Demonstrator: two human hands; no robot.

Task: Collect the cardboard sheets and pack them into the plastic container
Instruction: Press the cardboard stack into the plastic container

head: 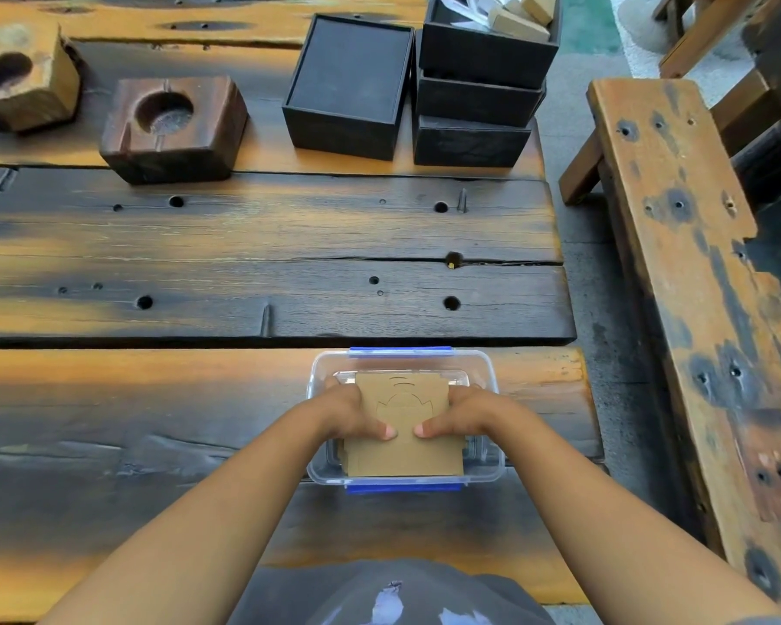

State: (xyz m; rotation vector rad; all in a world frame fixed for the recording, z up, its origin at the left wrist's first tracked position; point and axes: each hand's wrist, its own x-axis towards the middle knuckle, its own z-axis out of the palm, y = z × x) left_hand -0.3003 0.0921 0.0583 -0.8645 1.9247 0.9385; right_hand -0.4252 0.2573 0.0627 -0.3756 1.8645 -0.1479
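Observation:
A clear plastic container (485, 367) with blue clips stands near the front edge of the wooden table. Brown cardboard sheets (404, 457) with cut-out lines lie stacked over its opening, slightly above the rim. My left hand (357, 415) grips the stack's left side, thumb on top. On the opposite side my right hand (458, 415) holds it the same way. The container's floor is mostly hidden beneath the sheets.
Two wooden blocks with round hollows (174, 128) (21, 76) sit at the far left. Black boxes (350, 90) and a stack of black trays (479, 97) holding more cardboard stand at the back. A wooden bench (677, 245) runs along the right.

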